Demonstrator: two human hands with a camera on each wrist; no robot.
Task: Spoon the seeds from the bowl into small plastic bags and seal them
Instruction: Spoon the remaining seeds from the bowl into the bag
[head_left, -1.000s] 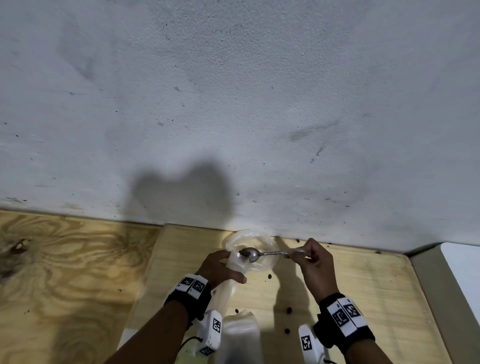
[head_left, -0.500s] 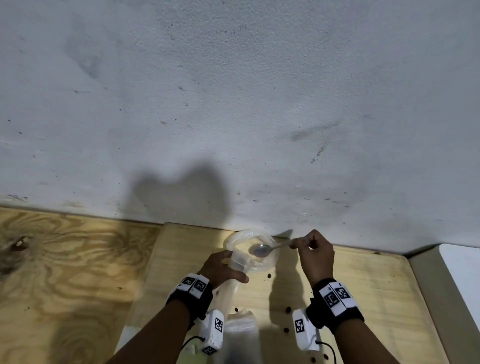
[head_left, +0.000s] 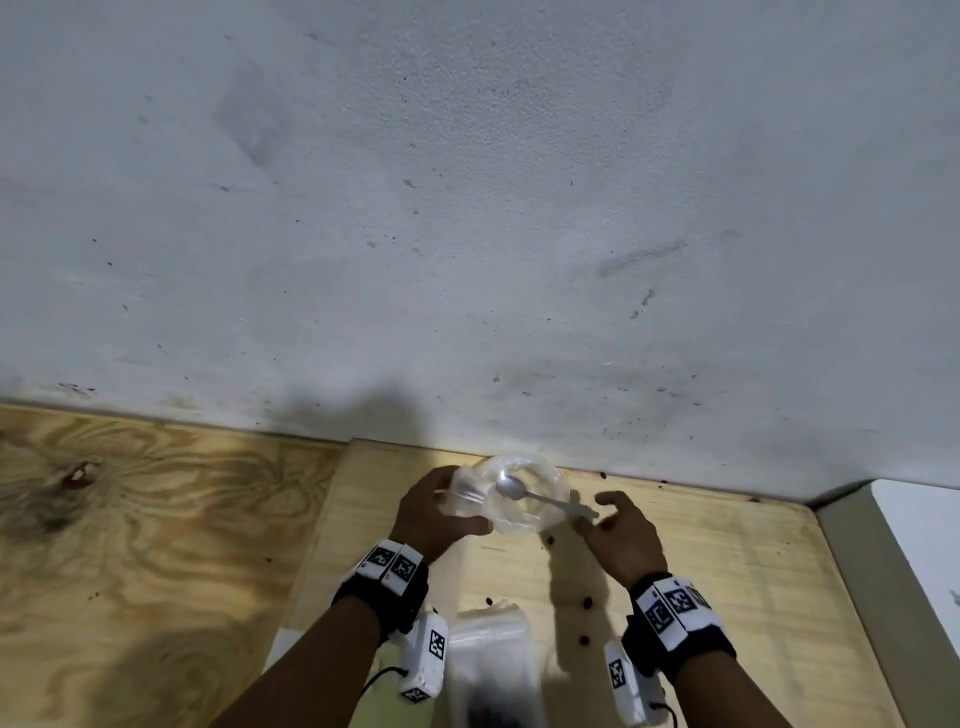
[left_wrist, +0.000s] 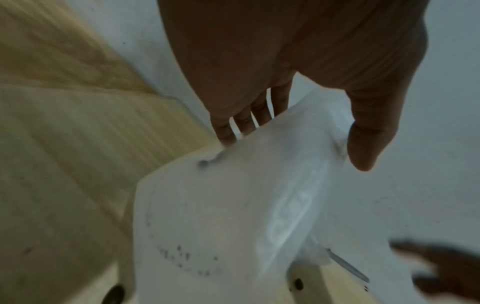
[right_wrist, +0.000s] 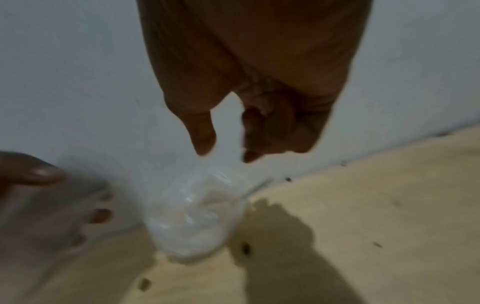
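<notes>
Seeds (left_wrist: 179, 259) could spill from the bag (left_wrist: 233, 205) pinched by left fingers (left_wrist: 226, 131); right fingers (head_left: 605, 501) hang loose, lower centre.

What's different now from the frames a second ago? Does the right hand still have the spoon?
No. The right hand has let go of the spoon, which now rests in the clear bowl with its handle over the rim; the fingers hang loosely curled beside it. The left hand still grips the small plastic bag by the bowl.

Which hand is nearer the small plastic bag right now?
Left. The left hand grips the small plastic bag beside the bowl; the right hand is across the bowl, by the spoon handle.
</notes>
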